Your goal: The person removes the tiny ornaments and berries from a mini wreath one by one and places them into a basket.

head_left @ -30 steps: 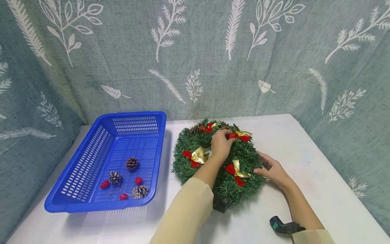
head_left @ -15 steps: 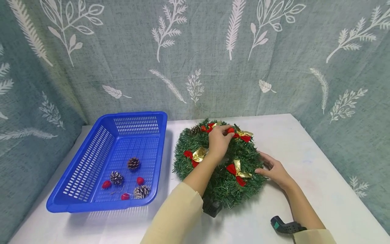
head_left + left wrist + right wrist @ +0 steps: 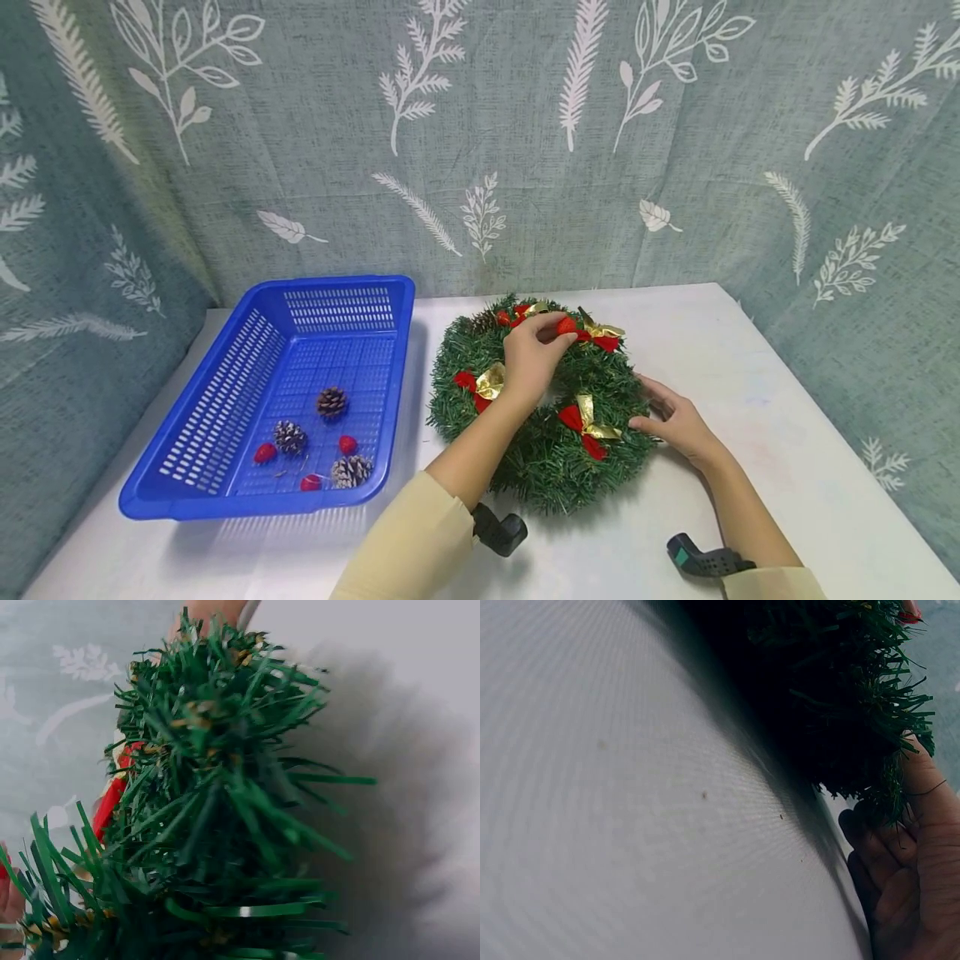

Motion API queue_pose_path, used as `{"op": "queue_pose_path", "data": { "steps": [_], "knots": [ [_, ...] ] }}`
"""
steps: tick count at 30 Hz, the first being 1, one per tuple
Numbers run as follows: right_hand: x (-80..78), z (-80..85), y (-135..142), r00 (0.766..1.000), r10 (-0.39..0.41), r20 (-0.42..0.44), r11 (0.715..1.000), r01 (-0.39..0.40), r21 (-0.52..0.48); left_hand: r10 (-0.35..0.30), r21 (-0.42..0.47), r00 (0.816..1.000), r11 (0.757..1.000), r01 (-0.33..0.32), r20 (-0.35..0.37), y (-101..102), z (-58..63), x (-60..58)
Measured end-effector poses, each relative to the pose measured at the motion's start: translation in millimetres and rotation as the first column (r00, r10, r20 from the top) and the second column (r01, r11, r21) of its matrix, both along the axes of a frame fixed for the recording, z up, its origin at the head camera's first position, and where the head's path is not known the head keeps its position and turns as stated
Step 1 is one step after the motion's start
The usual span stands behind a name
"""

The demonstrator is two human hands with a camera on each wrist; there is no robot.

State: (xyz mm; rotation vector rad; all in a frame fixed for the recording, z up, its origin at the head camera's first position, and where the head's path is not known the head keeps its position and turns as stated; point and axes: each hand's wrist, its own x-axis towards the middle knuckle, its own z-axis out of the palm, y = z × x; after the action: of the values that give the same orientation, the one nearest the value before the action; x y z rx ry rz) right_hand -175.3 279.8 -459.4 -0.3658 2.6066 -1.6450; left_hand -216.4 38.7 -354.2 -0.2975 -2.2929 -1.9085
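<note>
A green Christmas wreath [image 3: 480, 425] lies flat on the white table, trimmed with red-and-gold bows [image 3: 588, 427] and a pine cone [image 3: 482, 322] at its far left. Over its far side, my left hand [image 3: 531, 354] pinches a small red berry ornament [image 3: 566, 326] between thumb and fingers, close to the far right bow [image 3: 602, 333]. My right hand [image 3: 678, 425] holds the wreath's right edge, thumb against the greenery and the other fingers low at its side. In the right wrist view, the thumb [image 3: 922, 780] touches the wreath's needles [image 3: 885, 712]. Greenery [image 3: 217, 787] fills most of the left wrist view.
Left of the wreath stands a blue plastic basket [image 3: 191, 508] holding several pine cones [image 3: 332, 402] and red berries [image 3: 265, 452]. A patterned curtain [image 3: 450, 125] rises behind the table and along both sides. Each wrist wears a black camera strap [image 3: 498, 532].
My left hand has drawn slightly left and back from the far right bow, with the red berry ornament still pinched. The right hand has stayed at the wreath's edge.
</note>
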Motion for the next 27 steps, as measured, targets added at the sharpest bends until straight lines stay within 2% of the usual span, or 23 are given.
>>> {"op": "queue_pose_path", "data": {
  "steps": [6, 9, 15, 20, 22, 27],
  "knots": [
    [0.6, 0.7, -1.2, 1.0, 0.005, 0.008, 1.0, -0.005, -0.022, -0.007, 0.084, 1.0, 0.996, 0.006, 0.011, -4.0, -3.5, 6.0],
    [1.5, 0.8, -1.2, 1.0, 0.006, 0.011, 1.0, -0.006, -0.024, -0.003, 0.098, 1.0, 0.995, 0.002, 0.009, -6.1, -4.5, 9.8],
    [1.2, -0.7, -1.9, 1.0, 0.001, 0.019, 1.0, 0.0, -0.017, 0.029, 0.077, 0.994, 0.997, -0.02, -0.11, -14.9, -3.8, 19.1],
    [-0.2, -2.3, -1.9, 1.0, 0.001, 0.024, 1.0, 0.0, -0.009, 0.03, 0.115, 0.982, 0.993, -0.009, -0.184, -24.6, -2.6, 28.0],
    [-0.5, -2.6, -1.6, 1.0, 0.0, 0.025, 1.0, 0.0, -0.01, 0.036, 0.126, 0.98, 0.992, -0.011, -0.197, -27.4, -2.4, 31.7],
    [-2.0, -3.0, -0.8, 1.0, 0.009, 0.022, 1.0, -0.009, -0.016, 0.044, 0.145, 0.984, 0.989, -0.019, -0.174, -31.2, -3.0, 40.6]
  ]
}}
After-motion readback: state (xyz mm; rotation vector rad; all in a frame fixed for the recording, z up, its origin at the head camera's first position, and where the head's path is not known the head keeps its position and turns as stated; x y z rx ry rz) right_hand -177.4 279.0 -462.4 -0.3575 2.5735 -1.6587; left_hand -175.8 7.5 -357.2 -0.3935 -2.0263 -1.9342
